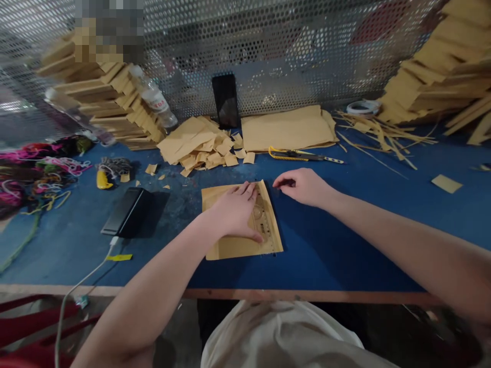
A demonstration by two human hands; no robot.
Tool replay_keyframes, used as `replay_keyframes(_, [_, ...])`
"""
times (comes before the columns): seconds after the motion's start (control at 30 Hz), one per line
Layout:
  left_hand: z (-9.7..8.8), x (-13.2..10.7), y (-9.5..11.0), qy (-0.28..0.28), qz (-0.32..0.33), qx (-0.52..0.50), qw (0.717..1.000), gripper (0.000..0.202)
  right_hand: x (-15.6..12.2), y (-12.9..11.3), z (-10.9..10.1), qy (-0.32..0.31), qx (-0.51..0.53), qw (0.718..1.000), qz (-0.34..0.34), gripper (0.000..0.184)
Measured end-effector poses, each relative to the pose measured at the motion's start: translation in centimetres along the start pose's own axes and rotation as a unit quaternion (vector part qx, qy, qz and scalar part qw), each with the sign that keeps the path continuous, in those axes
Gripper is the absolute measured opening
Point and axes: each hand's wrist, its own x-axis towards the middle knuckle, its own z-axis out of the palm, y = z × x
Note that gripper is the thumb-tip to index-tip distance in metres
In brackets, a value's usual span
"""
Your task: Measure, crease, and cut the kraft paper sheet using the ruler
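On the blue tabletop (345,245), close to the middle of its near edge, lies a flat, roughly square piece of brown paper (230,246). A clear plastic ruler (264,225) lies along the paper's right edge. The left hand (236,212) rests on both, palm down, fingers extended and thumb spread out over the ruler. The right hand (303,185) is just beyond the paper's far right corner, its fingers curled toward the thumb; whether they pinch anything, I cannot tell. Toward the tabletop's far edge, a yellow-and-black utility knife (289,154) lies in front of a flat stack of brown paper sheets (286,130), with small brown paper scraps (213,153) to their left.
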Motion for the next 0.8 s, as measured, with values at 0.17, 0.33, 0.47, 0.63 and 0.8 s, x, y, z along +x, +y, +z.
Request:
replay_keyframes(0.17, [-0.2, -0.1, 0.2, -0.005, 0.0, 0.015, 1.0, 0.134, 1.6, -1.5, 0.1, -0.039, 0.048, 0.996, 0.058, 0.014])
replay_keyframes(0.33, [-0.6, 0.1, 0.6, -0.029, -0.01, 0.04, 0.999, 0.131, 2.6, -1.8, 1.3, -0.034, 0.105, 0.988, 0.106, 0.023])
replay_keyframes(0.47, [-1.4, 0.1, 1.0, -0.039, -0.012, 0.069, 0.997, 0.129, 3.2, -2.4, 1.8, -0.028, 0.11, 0.983, 0.143, 0.027])
replay_keyframes(0.63, [-1.9, 0.2, 1.4, -0.042, -0.014, 0.089, 0.995, 0.123, 3.8, -3.7, 1.7, -0.006, 0.078, 0.981, 0.18, 0.016])
replay_keyframes(0.8, [-2.0, 0.2, 1.5, -0.039, -0.021, 0.084, 0.995, 0.12, 4.1, -3.6, 2.2, -0.005, 0.1, 0.977, 0.189, 0.012])
